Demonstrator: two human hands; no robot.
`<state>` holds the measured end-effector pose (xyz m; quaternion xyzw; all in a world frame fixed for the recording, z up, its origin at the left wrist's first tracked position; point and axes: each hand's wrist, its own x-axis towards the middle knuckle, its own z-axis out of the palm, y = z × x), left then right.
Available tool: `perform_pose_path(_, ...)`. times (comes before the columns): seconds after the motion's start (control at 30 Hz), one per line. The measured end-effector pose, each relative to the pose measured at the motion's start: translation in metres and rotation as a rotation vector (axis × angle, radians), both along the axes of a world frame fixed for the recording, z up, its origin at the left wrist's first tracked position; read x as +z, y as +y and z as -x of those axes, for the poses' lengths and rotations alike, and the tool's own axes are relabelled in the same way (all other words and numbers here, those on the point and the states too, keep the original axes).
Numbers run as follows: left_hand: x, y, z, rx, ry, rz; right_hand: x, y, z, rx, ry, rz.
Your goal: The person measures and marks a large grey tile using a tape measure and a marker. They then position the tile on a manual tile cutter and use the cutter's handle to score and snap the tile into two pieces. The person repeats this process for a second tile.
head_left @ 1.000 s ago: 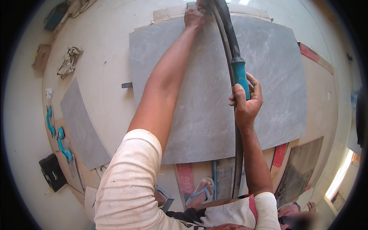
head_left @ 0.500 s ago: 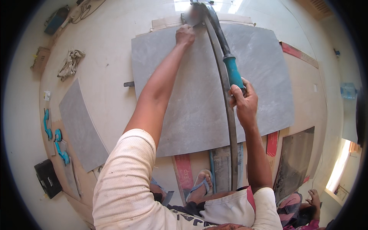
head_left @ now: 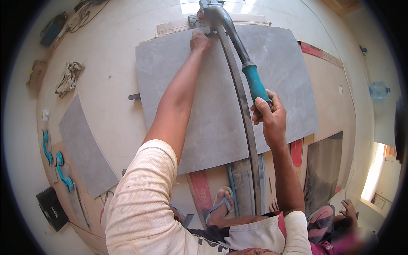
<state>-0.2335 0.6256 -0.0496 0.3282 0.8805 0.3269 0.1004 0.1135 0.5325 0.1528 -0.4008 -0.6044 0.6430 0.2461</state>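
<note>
A large grey tile (head_left: 182, 106) lies flat beneath the long dark rail (head_left: 240, 93) of a manual tile cutter. The cutter's head is at the far end, past the tile's far edge, partly blurred. From it the lever runs back toward me, ending in a teal handle grip (head_left: 256, 83). My right hand (head_left: 272, 117) is closed round the near end of that grip, above the rail. Far out, my left hand (head_left: 199, 41) is closed at the tile's far edge, just left of the cutter's head. Its fingertips are hidden, so what they hold does not show.
Left lie a cut grey tile piece (head_left: 87, 144), teal suction lifters (head_left: 63, 170), a black case (head_left: 52, 209) and a crumpled cloth (head_left: 70, 78). A dark panel (head_left: 324, 165) lies right. Another person's hand (head_left: 348, 209) shows at lower right; a clear bottle (head_left: 378, 90) stands far right.
The whole view has shifted slightly, with the tile and floor things further left. More of the cutter's head shows. Both hands keep nearly the same places, my right hand still on the grip.
</note>
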Motion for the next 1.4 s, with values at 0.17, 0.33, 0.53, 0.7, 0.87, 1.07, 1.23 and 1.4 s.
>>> perform_pose_path(0.17, -0.026, 0.000, 0.040, -0.019, 0.144, 0.041, -0.001, -0.002, 0.013, 0.078, -0.023, 0.039)
perform_pose_path(0.33, -0.019, 0.005, 0.030, -0.054, 0.129, -0.028, -0.010, 0.008, 0.013, 0.077, -0.047, -0.002)
perform_pose_path(0.53, -0.008, -0.001, 0.029, -0.030, 0.100, 0.052, -0.016, 0.011, 0.016, 0.087, -0.057, -0.013)
perform_pose_path(0.7, -0.013, -0.001, 0.029, -0.008, 0.082, 0.027, -0.017, 0.010, 0.016, 0.082, -0.092, -0.035)
perform_pose_path(0.87, -0.012, 0.000, 0.024, 0.022, 0.098, -0.006, -0.012, 0.010, 0.016, 0.083, -0.086, -0.015)
perform_pose_path(1.07, -0.014, -0.009, 0.017, -0.043, 0.098, 0.024, 0.001, -0.006, -0.005, 0.088, -0.091, 0.065)
perform_pose_path(1.23, -0.006, -0.047, -0.045, -0.141, 0.034, -0.078, 0.020, -0.027, -0.057, 0.155, -0.204, 0.062)
perform_pose_path(1.4, -0.001, -0.108, -0.104, -0.252, 0.067, -0.191, 0.032, -0.066, -0.121, 0.187, -0.305, 0.140)
